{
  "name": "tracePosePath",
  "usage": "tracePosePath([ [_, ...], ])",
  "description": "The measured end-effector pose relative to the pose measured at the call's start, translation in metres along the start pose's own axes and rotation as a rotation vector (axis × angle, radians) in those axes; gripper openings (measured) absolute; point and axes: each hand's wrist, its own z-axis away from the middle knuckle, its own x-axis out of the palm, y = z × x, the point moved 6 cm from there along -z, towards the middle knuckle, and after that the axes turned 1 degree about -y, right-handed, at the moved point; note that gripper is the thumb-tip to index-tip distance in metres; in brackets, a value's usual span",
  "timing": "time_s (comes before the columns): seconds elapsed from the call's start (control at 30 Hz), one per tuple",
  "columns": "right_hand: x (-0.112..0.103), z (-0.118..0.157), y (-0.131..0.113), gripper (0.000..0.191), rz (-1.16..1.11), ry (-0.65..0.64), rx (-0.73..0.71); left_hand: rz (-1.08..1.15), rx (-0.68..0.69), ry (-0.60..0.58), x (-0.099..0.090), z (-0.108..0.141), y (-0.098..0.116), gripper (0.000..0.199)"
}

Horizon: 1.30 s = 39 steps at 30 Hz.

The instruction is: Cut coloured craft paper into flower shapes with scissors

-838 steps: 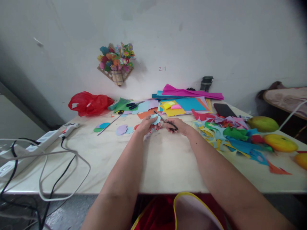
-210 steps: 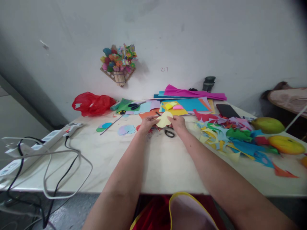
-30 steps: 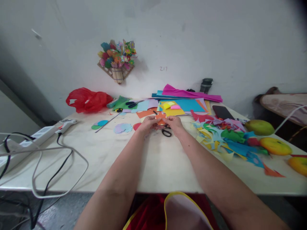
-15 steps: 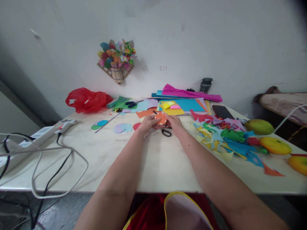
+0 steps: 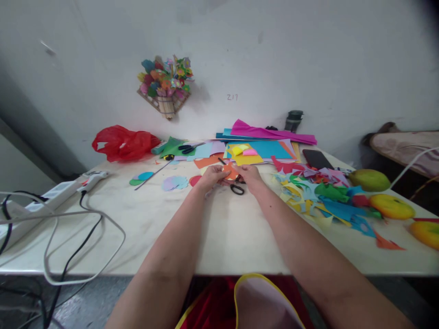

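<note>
An orange paper piece with a scalloped edge (image 5: 230, 172) is held between my two hands above the table. My left hand (image 5: 211, 177) pinches its left side, and the fingers of my right hand (image 5: 249, 176) are closed on its right side. Just below the paper, black-handled scissors (image 5: 237, 189) lie on the table, their blades partly hidden. To the left of my left hand are a red paper round (image 5: 195, 181) and pale blue and lilac scalloped pieces (image 5: 175, 183). Behind my hands is an orange sheet (image 5: 207, 161).
Paper scraps (image 5: 305, 194), a phone (image 5: 317, 159) and mangoes (image 5: 392, 206) lie to the right. Coloured sheets (image 5: 267, 150) and a red bag (image 5: 124, 143) are at the back. A power strip (image 5: 56, 194) with cables is at the left.
My right hand's fingers have shifted slightly left over the orange paper, covering more of its right side. The whole view has shifted very slightly.
</note>
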Motion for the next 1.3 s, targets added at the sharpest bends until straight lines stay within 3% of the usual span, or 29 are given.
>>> tracePosePath([
  [1.3,-0.0001,-0.0022,0.0025,0.039,0.062,0.015,-0.043,-0.021,-0.010,0.073,-0.0018,-0.0004,-0.0010,0.051],
])
